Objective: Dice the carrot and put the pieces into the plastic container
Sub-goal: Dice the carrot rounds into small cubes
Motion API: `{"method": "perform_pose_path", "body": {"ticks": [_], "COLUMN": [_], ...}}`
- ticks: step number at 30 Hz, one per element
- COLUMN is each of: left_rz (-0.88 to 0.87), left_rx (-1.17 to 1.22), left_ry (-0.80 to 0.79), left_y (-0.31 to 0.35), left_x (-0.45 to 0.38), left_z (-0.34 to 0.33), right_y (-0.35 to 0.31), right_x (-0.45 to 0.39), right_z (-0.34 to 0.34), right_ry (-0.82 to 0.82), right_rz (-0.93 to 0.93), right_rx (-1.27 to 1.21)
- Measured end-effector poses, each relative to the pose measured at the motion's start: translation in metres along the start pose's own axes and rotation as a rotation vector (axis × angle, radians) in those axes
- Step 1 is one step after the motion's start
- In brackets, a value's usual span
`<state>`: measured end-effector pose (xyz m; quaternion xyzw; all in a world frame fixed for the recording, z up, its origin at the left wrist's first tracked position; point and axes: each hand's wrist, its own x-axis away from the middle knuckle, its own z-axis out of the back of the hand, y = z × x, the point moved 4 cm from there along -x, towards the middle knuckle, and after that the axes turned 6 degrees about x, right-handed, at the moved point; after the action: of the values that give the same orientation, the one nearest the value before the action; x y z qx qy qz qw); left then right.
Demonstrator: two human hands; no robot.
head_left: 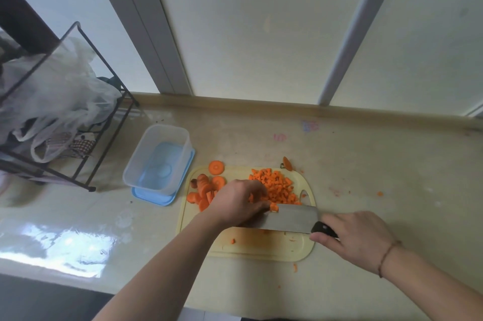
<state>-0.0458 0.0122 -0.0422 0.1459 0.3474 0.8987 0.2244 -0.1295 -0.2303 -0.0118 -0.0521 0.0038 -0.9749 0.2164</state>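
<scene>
A pale yellow cutting board (261, 247) lies on the counter. A heap of diced carrot (277, 184) covers its far right part, and carrot slices (206, 190) sit at its far left. My left hand (237, 203) holds carrot pieces down beside the blade, fingers curled over them. My right hand (355, 234) grips the black handle of a cleaver (290, 218), whose blade stands on the board against my left fingers. The clear plastic container (156, 158) stands left of the board on its blue lid, with no carrot in it.
A black wire rack (86, 101) with plastic bags fills the left of the counter. A carrot end (287, 163) lies just beyond the board. Small carrot bits (380, 193) are scattered on the counter to the right. The counter's front edge runs below my arms.
</scene>
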Motion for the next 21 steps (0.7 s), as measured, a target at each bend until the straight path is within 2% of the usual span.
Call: {"method": "perform_pose_path", "body": {"ticks": [5,8,11,16,21], "left_rz": [0.048,0.019,-0.029,-0.01,-0.161], "left_rx": [-0.011,0.047,-0.036,0.023,0.082], "left_ry": [0.084,0.032,0.007,0.201,0.395], "left_y": [-0.004,-0.003,-0.001,-0.006,-0.017], "left_x": [-0.002,0.001,0.003,0.004,0.05], "left_z": [-0.008,-0.009,-0.011,-0.003,0.015], "right_y": [-0.003,-0.004,-0.006,-0.008,-0.001], "right_x": [-0.006,-0.008,-0.008,-0.004,0.011], "right_z": [-0.005,-0.004,-0.004,-0.003,-0.004], "right_ry": [-0.092,-0.109,-0.106,-0.078,0.016], "right_rz": [0.02,0.021,0.028,0.018,-0.013], "right_rx": [-0.012,-0.009,0.005,0.023,0.032]}}
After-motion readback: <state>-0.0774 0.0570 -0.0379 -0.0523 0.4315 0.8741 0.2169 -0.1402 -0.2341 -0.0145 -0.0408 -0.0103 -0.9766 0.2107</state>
